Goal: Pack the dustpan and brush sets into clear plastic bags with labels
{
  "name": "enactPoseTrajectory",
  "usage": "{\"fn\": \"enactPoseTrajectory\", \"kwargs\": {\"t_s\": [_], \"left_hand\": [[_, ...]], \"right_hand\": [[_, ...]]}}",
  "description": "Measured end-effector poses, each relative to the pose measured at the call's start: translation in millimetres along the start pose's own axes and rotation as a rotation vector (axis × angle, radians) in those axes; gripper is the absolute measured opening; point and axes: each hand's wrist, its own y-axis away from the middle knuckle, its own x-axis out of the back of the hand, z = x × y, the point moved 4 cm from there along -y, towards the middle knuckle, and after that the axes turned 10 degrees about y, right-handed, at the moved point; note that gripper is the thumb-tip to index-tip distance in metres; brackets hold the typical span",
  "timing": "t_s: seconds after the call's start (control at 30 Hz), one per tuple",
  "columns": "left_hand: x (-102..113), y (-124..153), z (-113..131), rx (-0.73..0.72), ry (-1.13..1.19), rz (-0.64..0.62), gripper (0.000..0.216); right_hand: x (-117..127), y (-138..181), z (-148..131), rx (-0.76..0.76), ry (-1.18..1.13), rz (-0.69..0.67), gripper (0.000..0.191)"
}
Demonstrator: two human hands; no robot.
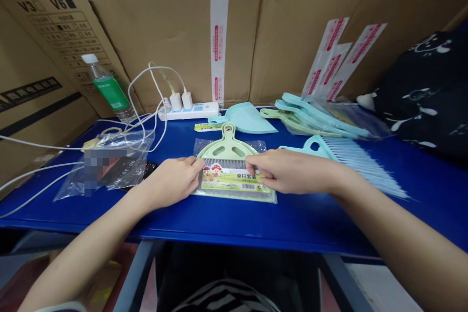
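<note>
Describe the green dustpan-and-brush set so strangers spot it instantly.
On the blue table, look between the left hand and right hand. The wrapped dustpan-and-brush set lies there; unlike the light-blue dustpan behind, it is green, with grey bristles.

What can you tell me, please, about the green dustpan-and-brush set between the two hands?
The pale green dustpan-and-brush set looks plastic, with a loop-ended handle and two slanted oval slots. Grey bristles show below, partly behind a label with mushroom houses, dark lettering and a barcode. It lies flat on the blue table, its body in a clear plastic bag, handle pointing away from the person. The left hand touches its left side, the right hand its right.
</note>
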Motion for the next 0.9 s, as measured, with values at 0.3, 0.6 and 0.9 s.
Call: {"fn": "enactPoseTrajectory", "kwargs": {"t_s": [0.3,0.6,0.9], "left_hand": [[1.2,0.2,0.8,0.005,0.007,-0.004,0.018],[1.1,0.5,0.7,0.0,-0.008,0.004,0.021],[1.4,0.2,1.8,-0.001,-0.024,-0.008,0.022]], "right_hand": [[-0.3,-1.1,-1.0,-0.017,-0.011,-0.011,0.028],[-1.7,-2.0,-3.2,-0.033,0.048,0.025,0.018],[-1.0,-2.3,-13.8,-0.085,0.175,0.045,0.024]]}}
